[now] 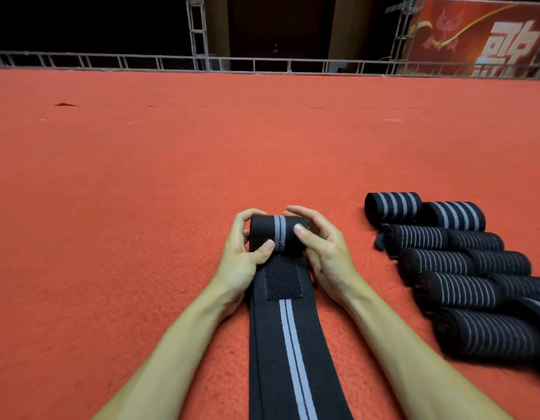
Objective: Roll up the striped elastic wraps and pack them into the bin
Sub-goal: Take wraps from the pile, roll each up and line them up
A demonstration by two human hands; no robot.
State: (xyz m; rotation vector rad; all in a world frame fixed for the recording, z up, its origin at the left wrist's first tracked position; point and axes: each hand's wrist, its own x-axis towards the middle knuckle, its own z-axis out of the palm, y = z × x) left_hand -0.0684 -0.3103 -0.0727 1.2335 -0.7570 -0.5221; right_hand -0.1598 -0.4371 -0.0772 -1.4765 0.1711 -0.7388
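On the red carpet [141,177] right in front of you lies the black striped wrap [293,344]. Its far end is wound into a roll [277,233], and its flat length runs back toward you between your forearms. A dark fuzzy patch [282,283] sits on the flat part just below the roll.

Your left hand [243,256] grips the roll's left end, fingers curled over the top and thumb pressing on the near face. Your right hand [321,250] holds the right end the same way, thumb on the front and fingers arched over the top, so both hands are clamped on the roll.

To your right, well apart from your hands, a group of rolled-up wraps [453,268] lies packed side by side on the carpet, touching one another. They are black with pale stripes, and the two farthest have broader stripes than the rest.

Beyond, a metal truss rail [202,60] runs along the carpet's far edge. A red banner [489,34] with white characters hangs at the upper right.
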